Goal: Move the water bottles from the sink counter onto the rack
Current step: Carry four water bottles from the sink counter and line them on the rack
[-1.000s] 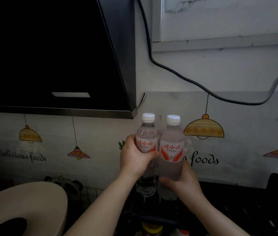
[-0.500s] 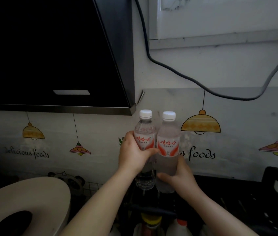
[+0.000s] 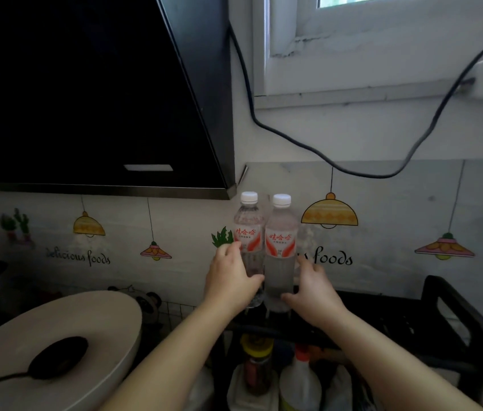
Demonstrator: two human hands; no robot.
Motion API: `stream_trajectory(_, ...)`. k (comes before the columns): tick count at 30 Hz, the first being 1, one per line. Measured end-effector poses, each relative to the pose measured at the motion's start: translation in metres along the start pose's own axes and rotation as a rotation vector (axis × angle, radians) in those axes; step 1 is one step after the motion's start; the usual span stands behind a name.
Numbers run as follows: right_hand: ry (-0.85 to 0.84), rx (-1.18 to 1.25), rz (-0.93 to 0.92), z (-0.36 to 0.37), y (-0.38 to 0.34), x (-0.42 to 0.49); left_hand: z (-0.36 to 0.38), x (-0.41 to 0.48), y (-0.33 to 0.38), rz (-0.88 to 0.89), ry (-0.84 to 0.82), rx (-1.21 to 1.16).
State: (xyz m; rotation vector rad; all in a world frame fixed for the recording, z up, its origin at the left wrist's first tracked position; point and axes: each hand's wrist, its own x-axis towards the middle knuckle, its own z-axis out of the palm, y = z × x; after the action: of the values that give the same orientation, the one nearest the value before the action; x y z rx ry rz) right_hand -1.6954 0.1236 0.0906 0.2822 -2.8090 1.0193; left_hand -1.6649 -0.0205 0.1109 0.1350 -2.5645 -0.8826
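Two clear water bottles with white caps and red-and-white labels stand upright side by side, touching, on the top of the black rack (image 3: 459, 318) against the wall. My left hand (image 3: 230, 281) wraps the lower part of the left bottle (image 3: 248, 229). My right hand (image 3: 313, 287) curls around the lower right side of the right bottle (image 3: 281, 232). Both bottle bases are partly hidden behind my hands.
A black range hood (image 3: 101, 93) hangs at the upper left, close to the bottle caps. A black cable (image 3: 353, 173) loops along the wall. A cream lid with a black knob (image 3: 56, 345) lies at lower left. Condiment bottles (image 3: 258, 369) stand under the rack.
Both hands have slid down the bottles from the labels to the lower parts. The bottles now rest on the rack top. The view has tilted up, showing the window.
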Motion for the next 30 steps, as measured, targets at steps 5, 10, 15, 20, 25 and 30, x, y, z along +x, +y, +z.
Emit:
stream_trajectory(5, -0.022, -0.130, -0.050, -0.018, 0.003, -0.036, 0.002, -0.040, 0.011, 0.057, -0.159, 0.213)
stream_trajectory(10, -0.048, -0.221, -0.003, -0.031, 0.010, -0.086, 0.007, -0.079, 0.021, 0.107, -0.321, 0.354)
stream_trajectory(15, -0.055, -0.239, 0.136, -0.033, 0.030, -0.154, 0.024, -0.130, 0.027, 0.172, -0.484, 0.361)
stream_trajectory(20, -0.030, -0.260, 0.306, -0.039, 0.064, -0.240, 0.052, -0.192, 0.041, 0.270, -0.634, 0.331)
stream_trajectory(25, 0.040, -0.271, 0.493, -0.072, 0.104, -0.317, 0.085, -0.250, 0.094, 0.412, -0.769, 0.310)
stream_trajectory(30, 0.090, -0.294, 0.669, -0.123, 0.147, -0.393, 0.116, -0.313, 0.164, 0.615, -0.843, 0.289)
